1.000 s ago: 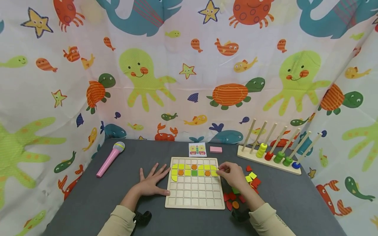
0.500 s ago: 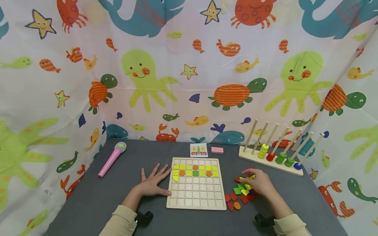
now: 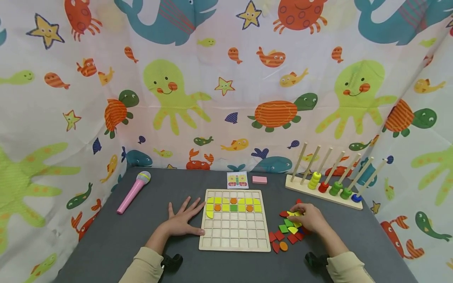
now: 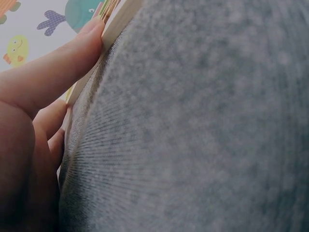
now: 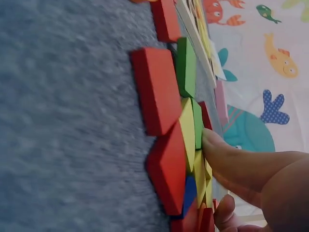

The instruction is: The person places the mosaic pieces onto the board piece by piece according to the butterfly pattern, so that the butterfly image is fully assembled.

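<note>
My left hand [image 3: 182, 222] lies with fingers spread at the left side of the wooden grid board [image 3: 234, 232], its thumb and fingertips touching the edge. In the left wrist view the thumb [image 4: 72, 63] rests against that edge. Yellow, orange and green tiles fill much of the board's second and third rows, with a curved yellow tile [image 3: 210, 214] below at the left. My right hand [image 3: 312, 218] reaches into the pile of loose tiles, thumb and fingers apart around yellow tiles [image 5: 199, 179]. Its thumb touches near a green tile [image 5: 197, 123]; its palm hides part of the pile.
A picture card [image 3: 237, 180] and a pink block [image 3: 259, 180] lie behind the board. The peg stand [image 3: 325, 192] with coloured rings is at the back right. A pink toy microphone [image 3: 132, 193] lies at the left. Red tiles [image 3: 279, 236] and an orange disc [image 3: 283, 246] are beside the board.
My right hand has left the board's right edge, where a yellow tile now shows, and moved right to the loose tiles. My left hand has stayed at the board.
</note>
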A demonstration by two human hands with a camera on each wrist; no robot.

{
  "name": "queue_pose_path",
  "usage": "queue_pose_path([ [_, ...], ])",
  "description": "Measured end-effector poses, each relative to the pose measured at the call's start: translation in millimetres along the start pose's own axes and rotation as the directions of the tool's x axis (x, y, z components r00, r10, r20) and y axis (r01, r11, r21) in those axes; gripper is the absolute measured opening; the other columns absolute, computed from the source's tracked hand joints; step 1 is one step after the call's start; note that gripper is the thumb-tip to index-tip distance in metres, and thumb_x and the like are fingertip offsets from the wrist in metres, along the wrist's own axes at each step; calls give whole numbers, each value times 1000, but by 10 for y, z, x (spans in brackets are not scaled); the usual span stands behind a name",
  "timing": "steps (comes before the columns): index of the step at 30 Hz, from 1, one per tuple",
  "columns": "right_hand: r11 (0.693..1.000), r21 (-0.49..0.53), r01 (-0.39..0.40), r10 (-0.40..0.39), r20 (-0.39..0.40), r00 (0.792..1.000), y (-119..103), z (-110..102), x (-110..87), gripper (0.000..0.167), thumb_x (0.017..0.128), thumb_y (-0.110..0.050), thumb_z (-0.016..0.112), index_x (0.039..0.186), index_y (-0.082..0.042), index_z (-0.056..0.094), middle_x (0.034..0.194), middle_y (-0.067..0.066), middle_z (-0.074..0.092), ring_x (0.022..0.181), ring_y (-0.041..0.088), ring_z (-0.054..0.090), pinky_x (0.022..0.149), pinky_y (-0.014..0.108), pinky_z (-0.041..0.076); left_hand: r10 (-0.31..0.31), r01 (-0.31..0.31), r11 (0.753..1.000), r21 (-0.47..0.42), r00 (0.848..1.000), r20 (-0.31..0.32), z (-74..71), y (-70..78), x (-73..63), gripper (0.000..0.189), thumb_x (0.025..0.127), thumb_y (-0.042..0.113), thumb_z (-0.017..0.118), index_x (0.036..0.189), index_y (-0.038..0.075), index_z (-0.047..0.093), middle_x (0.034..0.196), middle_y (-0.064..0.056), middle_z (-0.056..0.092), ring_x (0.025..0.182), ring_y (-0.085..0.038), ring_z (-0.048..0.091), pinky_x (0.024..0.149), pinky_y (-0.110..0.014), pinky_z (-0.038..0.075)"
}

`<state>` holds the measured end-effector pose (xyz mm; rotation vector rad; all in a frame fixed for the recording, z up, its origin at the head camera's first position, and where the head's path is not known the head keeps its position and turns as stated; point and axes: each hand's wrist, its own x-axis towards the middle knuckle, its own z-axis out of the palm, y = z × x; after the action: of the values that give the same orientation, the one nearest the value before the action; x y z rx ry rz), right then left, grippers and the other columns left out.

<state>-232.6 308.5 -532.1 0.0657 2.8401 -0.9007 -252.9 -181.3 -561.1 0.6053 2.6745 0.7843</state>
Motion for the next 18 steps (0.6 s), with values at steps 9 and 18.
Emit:
queue_pose_path([
  [9, 996, 87, -20, 24, -44, 999, -176, -44, 59, 24, 87, -30, 80, 93, -10, 70, 97, 9, 68, 81, 23, 57, 65, 31, 46, -55, 55, 998, 37, 999, -1, -56, 33, 17, 108, 72, 74, 73, 161, 37, 25, 170, 5, 16, 158, -32, -7, 104, -75, -27],
  [18, 988, 154, -25, 37, -75, 997, -667, 146, 63, 21, 92, -28, 75, 104, -11, 79, 96, 4, 73, 80, 20, 59, 65, 31, 50, -69, 69, 997, 32, 997, 21, -32, 26, 26, 108, 72, 75, 73, 160, 40, 24, 170, 8, 15, 158, -31, -8, 104, -75, -27],
])
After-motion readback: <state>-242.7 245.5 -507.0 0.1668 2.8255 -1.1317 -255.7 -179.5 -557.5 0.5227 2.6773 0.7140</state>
